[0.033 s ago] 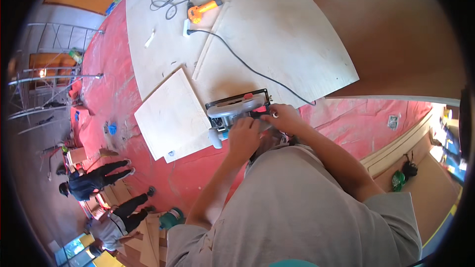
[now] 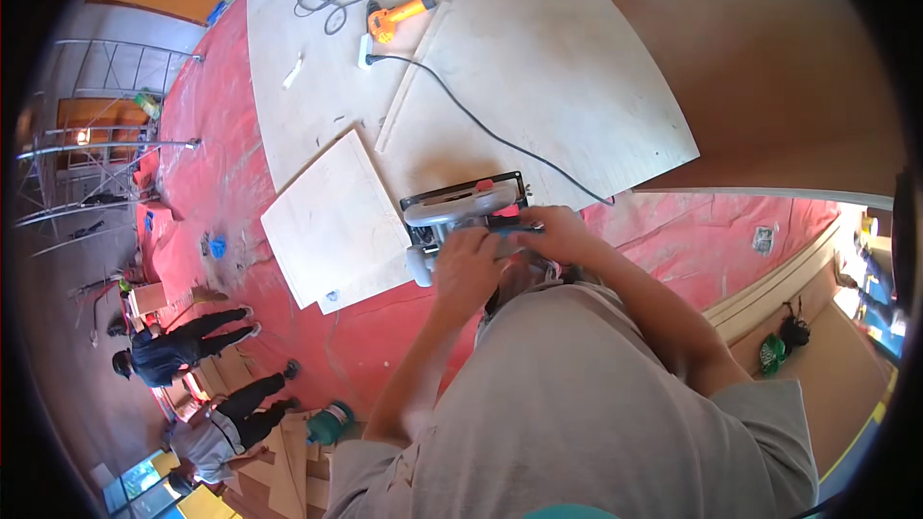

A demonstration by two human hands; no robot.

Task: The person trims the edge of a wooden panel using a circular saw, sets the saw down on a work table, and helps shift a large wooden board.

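A circular saw [image 2: 467,204] with a grey guard and a black base plate stands at the near edge of a pale plywood sheet [image 2: 577,86]. My left hand [image 2: 468,264] lies over the saw's near side, fingers bent around it. Against the saw's right end, my right hand [image 2: 556,234] has its fingers curled. A narrow blue thing [image 2: 516,230] shows between my hands, too small to make out. Both palms and the parts under my fingers are hidden. From a white socket block [image 2: 365,52] a black cord [image 2: 481,127] runs across the sheet toward the right of the saw.
An orange drill [image 2: 396,19] and a thin wood strip [image 2: 411,77] lie on the sheet. Smaller boards [image 2: 332,216] are left of the saw. Red sheeting [image 2: 221,115] covers the floor. Two people [image 2: 178,351] are at the lower left, near a teal bottle [image 2: 330,423]. Metal scaffolding [image 2: 106,144] stands beyond.
My fingers have shifted slightly at the saw, and a narrow blue thing now shows between my hands. The saw stays in place.
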